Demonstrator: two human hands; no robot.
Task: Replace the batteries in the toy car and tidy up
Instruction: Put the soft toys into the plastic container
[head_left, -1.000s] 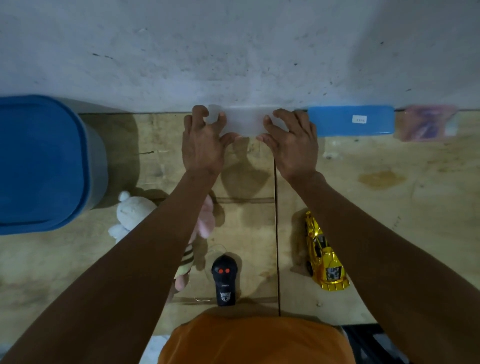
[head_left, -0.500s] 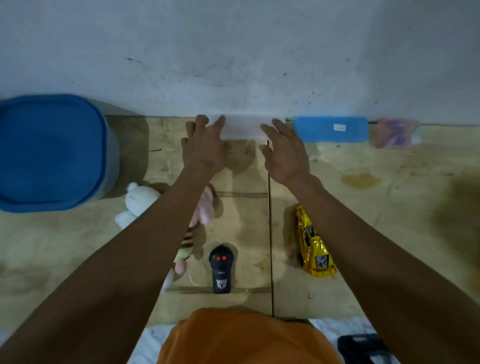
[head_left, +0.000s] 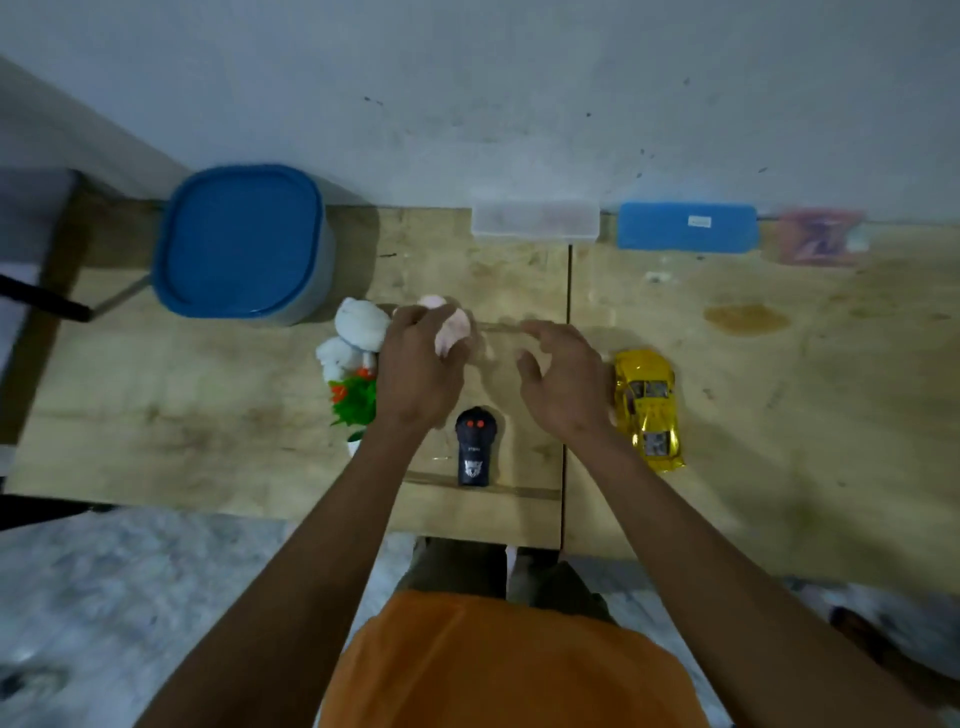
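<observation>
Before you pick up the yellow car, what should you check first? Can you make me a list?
1. Yellow toy car within reach beside the right hand: ok.
2. Right hand free, fingers loosely curled, holding nothing: ok.
3. Left hand free: cannot tell; it lies over the plush toys.
4. Remote control out of the way, between the arms: ok.
5. Clear plastic box set at the wall: ok.
6. New batteries ready: cannot tell, none visible.
</observation>
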